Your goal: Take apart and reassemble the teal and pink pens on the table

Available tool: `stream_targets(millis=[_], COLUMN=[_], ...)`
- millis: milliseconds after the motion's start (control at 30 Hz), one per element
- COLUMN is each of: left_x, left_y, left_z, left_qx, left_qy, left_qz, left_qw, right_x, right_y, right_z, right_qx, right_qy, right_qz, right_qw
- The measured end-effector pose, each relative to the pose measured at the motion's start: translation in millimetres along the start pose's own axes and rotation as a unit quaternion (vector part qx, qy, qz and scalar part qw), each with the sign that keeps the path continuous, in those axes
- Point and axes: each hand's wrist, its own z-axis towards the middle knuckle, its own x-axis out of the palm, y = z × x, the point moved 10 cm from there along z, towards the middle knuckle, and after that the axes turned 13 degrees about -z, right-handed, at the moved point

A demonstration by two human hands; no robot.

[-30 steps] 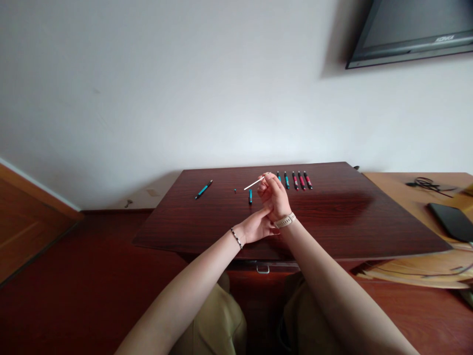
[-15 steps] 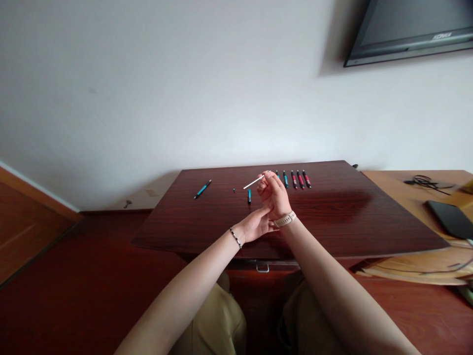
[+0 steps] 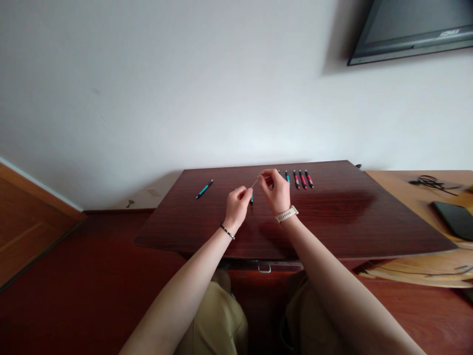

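Between my two hands, above the dark wooden table (image 3: 332, 222), runs a thin pen refill (image 3: 255, 181). My left hand (image 3: 236, 206) pinches its lower end between thumb and finger. The upper end is in the closed fingertips of my right hand (image 3: 277, 192); small details there are blurred. Just behind my left thumb a short blue pen barrel part (image 3: 252, 199) shows on the tabletop, partly covered by the hand. A blue and black pen (image 3: 204, 189) lies alone to the left. Beyond my right hand is a row of blue pens (image 3: 287, 177) and red pens (image 3: 303, 180), partly hidden.
A lighter wooden desk (image 3: 391, 190) adjoins on the right, bearing a coiled black cable (image 3: 432, 182) and a dark flat device (image 3: 454, 219). A drawer handle (image 3: 264, 268) sits under the table's front edge. A screen (image 3: 414, 34) hangs on the wall.
My left hand has left the right wrist area and moved up and left to grip the refill's lower end. The right hand has stayed near its place, still holding the refill.
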Motion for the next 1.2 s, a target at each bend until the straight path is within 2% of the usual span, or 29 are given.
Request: stream_targets(millis=[67, 100, 233, 400, 567, 733, 1000, 1100, 1200], left_x=[-17.1, -21.0, -16.6, -5.4, 6.2, 6.3, 0.1, -6.1, -13.1], left_y=[-18.0, -22.3, -13.7, 16.8, 38.6, 48.2, 59.1, 63.9, 62.7], left_z=[0.2, -0.3, 1.6, 7.1, 13.1, 15.7, 21.6, 24.8, 26.7], left_qx=[0.079, 0.102, 0.127, 0.115, 0.055, 0.029, 0.027, 0.009, 0.02], left_qy=[-0.068, -0.082, -0.052, 0.006, 0.047, 0.038, 0.029, 0.014, -0.008], left_qz=[0.048, 0.067, 0.141, 0.168, 0.161, 0.195, 0.25, 0.241, 0.202], left_qw=[0.993, 0.989, 0.98, 0.979, 0.984, 0.98, 0.967, 0.97, 0.979], right_x=[6.5, 9.3, 15.9, 22.1, 33.5, 48.2, 67.4, 72.9, 77.1], right_y=[4.3, 6.1, 12.0, 10.8, 7.6, 5.1, 6.8, 9.6, 12.8], right_z=[0.6, 0.6, -0.6, -2.4, -6.1, -17.4, -34.5, -38.8, -42.6], right_qx=[-0.021, -0.028, -0.049, -0.064, -0.096, -0.123, -0.16, -0.182, -0.212], right_qy=[0.018, 0.024, 0.035, 0.052, 0.085, 0.136, 0.197, 0.203, 0.207], right_qz=[-0.031, -0.042, -0.073, -0.104, -0.176, -0.239, -0.382, -0.391, -0.39], right_qw=[0.999, 0.998, 0.996, 0.991, 0.976, 0.953, 0.889, 0.879, 0.872])
